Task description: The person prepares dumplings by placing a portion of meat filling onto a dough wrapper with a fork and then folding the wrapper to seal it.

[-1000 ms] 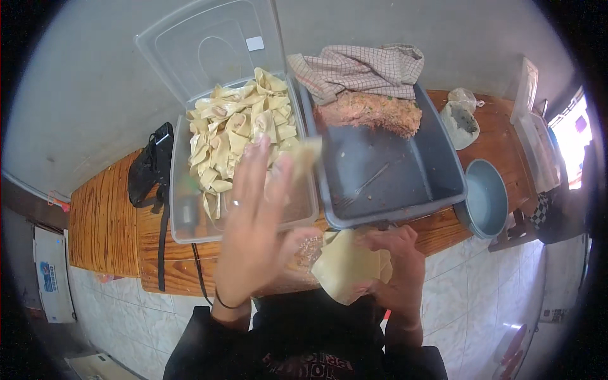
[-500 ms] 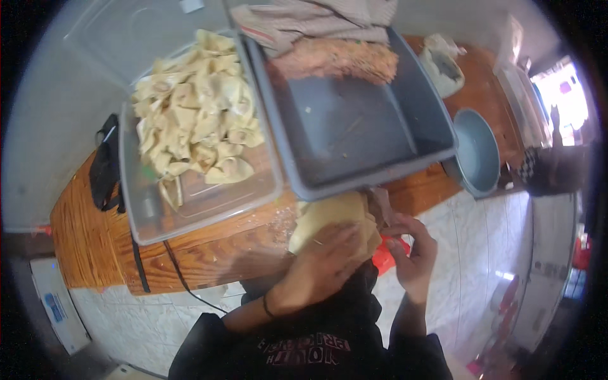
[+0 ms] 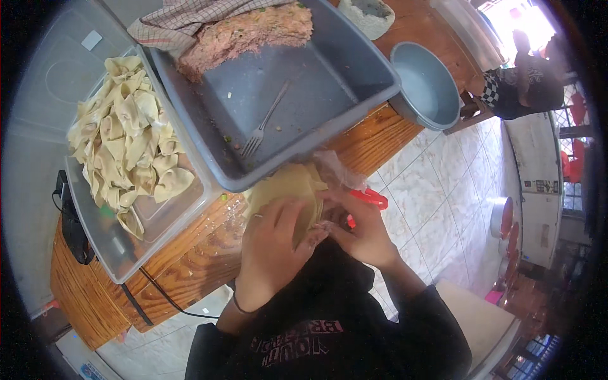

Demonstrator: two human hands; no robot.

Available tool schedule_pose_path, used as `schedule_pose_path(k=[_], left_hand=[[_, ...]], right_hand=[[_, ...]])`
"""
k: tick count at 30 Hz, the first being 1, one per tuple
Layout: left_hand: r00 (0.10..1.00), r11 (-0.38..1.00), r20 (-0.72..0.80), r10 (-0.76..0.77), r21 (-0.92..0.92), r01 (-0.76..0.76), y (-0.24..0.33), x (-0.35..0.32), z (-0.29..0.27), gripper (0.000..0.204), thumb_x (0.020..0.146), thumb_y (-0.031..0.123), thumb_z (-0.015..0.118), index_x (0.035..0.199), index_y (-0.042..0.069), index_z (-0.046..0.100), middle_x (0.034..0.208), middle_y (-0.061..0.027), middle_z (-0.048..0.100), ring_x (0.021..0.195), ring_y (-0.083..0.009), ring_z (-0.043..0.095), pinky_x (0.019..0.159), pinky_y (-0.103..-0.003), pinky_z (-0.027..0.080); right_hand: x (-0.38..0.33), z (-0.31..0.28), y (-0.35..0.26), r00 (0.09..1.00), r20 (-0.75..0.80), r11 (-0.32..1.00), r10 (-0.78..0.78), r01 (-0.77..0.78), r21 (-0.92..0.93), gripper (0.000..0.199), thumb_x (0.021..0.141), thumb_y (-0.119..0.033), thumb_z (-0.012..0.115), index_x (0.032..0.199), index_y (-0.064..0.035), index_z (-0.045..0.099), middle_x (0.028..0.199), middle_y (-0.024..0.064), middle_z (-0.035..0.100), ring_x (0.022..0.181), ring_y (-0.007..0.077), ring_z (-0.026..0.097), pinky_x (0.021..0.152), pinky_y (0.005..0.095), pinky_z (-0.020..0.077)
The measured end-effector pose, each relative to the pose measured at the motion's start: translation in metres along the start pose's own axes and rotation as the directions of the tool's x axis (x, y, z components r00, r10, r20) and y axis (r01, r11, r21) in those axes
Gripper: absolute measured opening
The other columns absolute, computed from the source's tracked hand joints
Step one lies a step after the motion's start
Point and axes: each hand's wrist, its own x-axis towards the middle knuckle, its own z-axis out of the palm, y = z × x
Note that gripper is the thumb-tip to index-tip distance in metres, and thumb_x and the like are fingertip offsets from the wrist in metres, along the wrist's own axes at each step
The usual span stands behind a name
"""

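Note:
A stack of thin, pale yellow dough wrappers [image 3: 288, 183] lies at the table's near edge, partly covered by my hands. My left hand [image 3: 272, 244] is closed over the near side of the stack, fingers bent and thumb toward my right hand. Beside it, my right hand [image 3: 367, 231] is closed at the stack's right edge, pinching crinkled clear plastic; its fingertips are partly hidden. More of the clear plastic bag [image 3: 339, 168] sticks out beyond the stack. Something bright red [image 3: 372, 198] shows behind my right fingers.
Folded dumplings [image 3: 130, 130] fill much of a clear plastic tub [image 3: 209, 196] at left. A grey basin [image 3: 323, 136] holds minced filling [image 3: 253, 35], a fork [image 3: 263, 123] and a checked cloth [image 3: 190, 22]. Right of it stands a round blue-grey bowl [image 3: 424, 85]. A person [image 3: 529, 85] is at far right.
The view has swung round, showing the fork in the basin. My left hand has gone from lying flat on the wrappers to gripping their side; my right hand has come in close beside it.

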Motion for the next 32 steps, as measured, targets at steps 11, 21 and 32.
schedule_pose_path(k=[11, 21, 32], left_hand=[[0.998, 0.800, -0.052, -0.042, -0.599, 0.002, -0.028, -0.010, -0.010, 0.021, 0.078, 0.021, 0.069, 0.084, 0.002, 0.062, 0.084, -0.0108, 0.058, 0.075, -0.0275, 0.059, 0.066, -0.037, 0.045], [0.896, -0.421, 0.165, -0.412, -0.907, -0.026, -0.006, -0.029, -0.002, 0.030, 0.096, 0.039, 0.043, 0.095, 0.010, 0.052, 0.093, -0.0064, 0.054, 0.089, -0.0231, 0.053, 0.072, -0.037, 0.047], [0.826, -0.021, 0.074, -0.559, -0.997, 0.075, -0.044, -0.062, 0.024, 0.032, 0.095, 0.025, 0.047, 0.117, 0.002, 0.052, 0.116, -0.0144, 0.056, 0.105, -0.0252, 0.056, 0.089, -0.038, 0.048]], right_hand=[[-0.007, -0.003, 0.014, 0.993, -0.106, 0.976, -0.059, 0.035, -0.214, 0.047, 0.076, -0.011, 0.072, 0.120, -0.0035, 0.056, 0.114, 0.0163, 0.061, 0.103, 0.0320, 0.060, 0.086, 0.0387, 0.0475], [0.017, 0.015, -0.039, 0.937, 0.229, 0.545, -0.263, -0.051, 0.837, 0.090, 0.071, -0.022, 0.081, 0.143, -0.0030, 0.031, 0.127, 0.0146, 0.052, 0.108, 0.0204, 0.055, 0.096, 0.0373, 0.0416], [0.023, 0.028, -0.060, 0.919, 0.199, 0.925, -0.341, 0.366, -0.104, 0.045, 0.084, -0.027, 0.065, 0.123, -0.0073, 0.055, 0.116, 0.0123, 0.060, 0.106, 0.0330, 0.058, 0.090, 0.0406, 0.0455]])
